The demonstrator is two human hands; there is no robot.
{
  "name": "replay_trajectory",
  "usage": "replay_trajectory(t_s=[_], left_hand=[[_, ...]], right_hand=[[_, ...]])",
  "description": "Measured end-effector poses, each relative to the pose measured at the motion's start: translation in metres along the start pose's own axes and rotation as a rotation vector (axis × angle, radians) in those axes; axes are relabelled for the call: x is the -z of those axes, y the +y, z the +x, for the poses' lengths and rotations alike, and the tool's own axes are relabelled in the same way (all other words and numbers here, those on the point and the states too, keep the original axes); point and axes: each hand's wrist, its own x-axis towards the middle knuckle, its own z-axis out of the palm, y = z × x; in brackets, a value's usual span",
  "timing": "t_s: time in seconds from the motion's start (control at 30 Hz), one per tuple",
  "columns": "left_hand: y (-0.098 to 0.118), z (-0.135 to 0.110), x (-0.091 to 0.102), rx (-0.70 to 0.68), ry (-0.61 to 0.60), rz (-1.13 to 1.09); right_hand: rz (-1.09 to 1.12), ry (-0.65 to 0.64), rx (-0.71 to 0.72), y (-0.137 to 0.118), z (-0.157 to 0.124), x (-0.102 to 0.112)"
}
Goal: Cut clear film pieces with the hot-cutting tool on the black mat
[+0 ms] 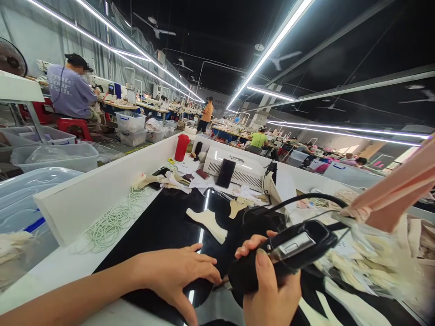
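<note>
With our left hand [180,271] loosely spread and seemingly empty, and our right hand [272,294] gripping the black corded tool [288,251], the cream piece [208,222] lies on the black mat [146,235] just beyond the nearer left, slanting far-left to near-right.

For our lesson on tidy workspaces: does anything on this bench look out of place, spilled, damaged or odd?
The pale green cord looks untidy: it lies in a loose tangle between the white side panel and the black surface, rather than wound up. No damage is clear.
</note>
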Motion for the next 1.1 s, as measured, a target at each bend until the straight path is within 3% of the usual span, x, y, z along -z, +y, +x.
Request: replay_trajectory(t_s=[0.13, 0.33, 0.5, 0.73, 1.1], left_hand=[[0.000, 0.000, 0.001, -0.020, 0.007, 0.002], [-0.001, -0.001, 0.000, -0.018, -0.005, 0.010], [-0.003, -0.001, 0.000, -0.014, -0.011, 0.006], [-0.009, 0.000, 0.000, 0.020, -0.044, -0.054], [-0.010, 0.001, 0.000, -0.020, -0.051, -0.021]], right_hand=[[-0.016, -0.034, 0.025, 0.003, 0.002, 0.003], [0.053, 0.016, -0.051, -0.008, -0.009, -0.007], [0.080, -0.041, -0.048, -0.011, -0.018, -0.011], [0.102, -0.023, -0.120, -0.014, -0.024, -0.014], [0.111, -0.054, -0.117, -0.008, -0.035, -0.019]])
